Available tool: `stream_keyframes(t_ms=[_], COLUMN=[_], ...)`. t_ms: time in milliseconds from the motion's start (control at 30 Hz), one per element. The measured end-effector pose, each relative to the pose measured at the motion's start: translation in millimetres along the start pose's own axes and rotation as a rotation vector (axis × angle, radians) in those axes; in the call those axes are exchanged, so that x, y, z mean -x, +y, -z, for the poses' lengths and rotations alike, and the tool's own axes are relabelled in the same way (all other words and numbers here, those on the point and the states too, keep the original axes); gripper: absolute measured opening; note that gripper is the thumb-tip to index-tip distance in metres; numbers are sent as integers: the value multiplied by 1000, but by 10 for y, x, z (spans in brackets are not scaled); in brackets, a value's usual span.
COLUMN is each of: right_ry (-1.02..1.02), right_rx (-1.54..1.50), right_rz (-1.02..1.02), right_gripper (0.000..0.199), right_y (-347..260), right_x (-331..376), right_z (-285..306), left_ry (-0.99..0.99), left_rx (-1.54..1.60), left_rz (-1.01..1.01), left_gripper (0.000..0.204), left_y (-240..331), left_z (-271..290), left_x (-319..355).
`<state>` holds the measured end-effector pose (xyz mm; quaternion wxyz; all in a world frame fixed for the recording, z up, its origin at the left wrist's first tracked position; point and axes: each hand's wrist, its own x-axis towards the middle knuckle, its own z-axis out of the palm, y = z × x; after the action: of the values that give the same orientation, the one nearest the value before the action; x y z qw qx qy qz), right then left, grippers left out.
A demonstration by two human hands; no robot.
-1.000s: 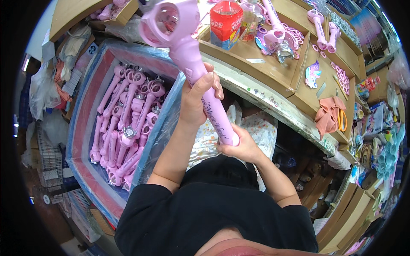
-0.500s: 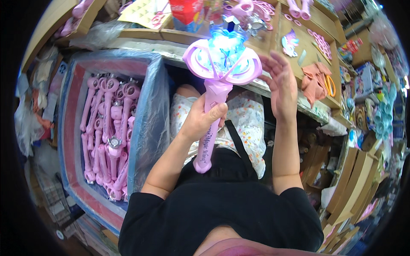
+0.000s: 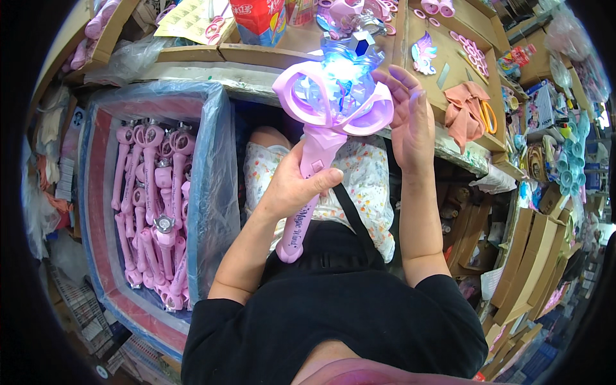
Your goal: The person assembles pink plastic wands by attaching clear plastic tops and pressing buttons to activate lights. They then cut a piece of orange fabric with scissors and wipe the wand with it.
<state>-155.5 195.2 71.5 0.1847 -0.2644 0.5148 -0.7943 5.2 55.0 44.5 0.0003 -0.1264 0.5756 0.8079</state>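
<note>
Pink plastic toy wand [image 3: 319, 138] with a looped bow-shaped head and a clear centre glowing blue, held upright over the lap. Left hand [image 3: 296, 186] is clamped around its handle. Right hand [image 3: 410, 119], fingers spread, flat against the head's right loop. Blue-lined box of matching pink wands [image 3: 151, 205] sits left.

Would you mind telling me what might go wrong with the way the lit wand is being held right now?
1. The left hand alone grips the wand by its handle, low under the heavy lit head; it may tip or slip.
2. The right hand lies open beside the bow-shaped head, not gripping, so it might not catch a fall.
3. The head hangs close to the cluttered shelf edge and could knock it.
</note>
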Motion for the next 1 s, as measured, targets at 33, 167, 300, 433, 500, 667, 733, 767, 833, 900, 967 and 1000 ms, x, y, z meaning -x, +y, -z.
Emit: stream_keyframes(t_ms=[33, 167, 300, 433, 500, 667, 733, 767, 833, 900, 967, 1000], right_ry=[12, 28, 52, 62, 34, 77, 131, 135, 126, 118, 110, 108], right_rx=[8, 39, 49, -31, -25, -187, -197, -193, -187, -184, -183, -183], right_rz=[-11, -15, -6, -1, 26, 66, 66, 62, 54, 51, 50, 51], right_gripper=[61, 60, 59, 57, 61, 85, 86, 87, 88, 89, 90, 91], right_y=[6, 27, 30, 36, 65, 148, 134, 113, 104, 106, 111, 115], right_x=[2, 3, 6, 1, -7, 54, 104, 133, 164, 180, 185, 185], right_z=[5, 14, 16, 52, 95, 252, 350, 405, 489, 542, 565, 566], left_ry=[8, 11, 2, 23, 16, -15, -86, -139, -250, -343, -438, -459], left_rx=[-4, 15, 40, 59, 56, 54, -133, -103, -156, -145, -38, -23], left_rz=[-14, -25, -27, -23, -21, 8, -86, -139, -111, -68, -30, -45], left_gripper=[66, 68, 68, 65, 64, 76, 83, 84, 79, 82, 93, 93], left_y=[1, -1, -21, -27, -11, 121, 201, 235, 300, 345, 368, 374], left_z=[-4, -12, 5, 19, 8, -124, -182, -229, -264, -284, -308, -322], left_x=[-2, -10, -17, -16, -23, 3, 16, 15, 42, 54, 49, 39])
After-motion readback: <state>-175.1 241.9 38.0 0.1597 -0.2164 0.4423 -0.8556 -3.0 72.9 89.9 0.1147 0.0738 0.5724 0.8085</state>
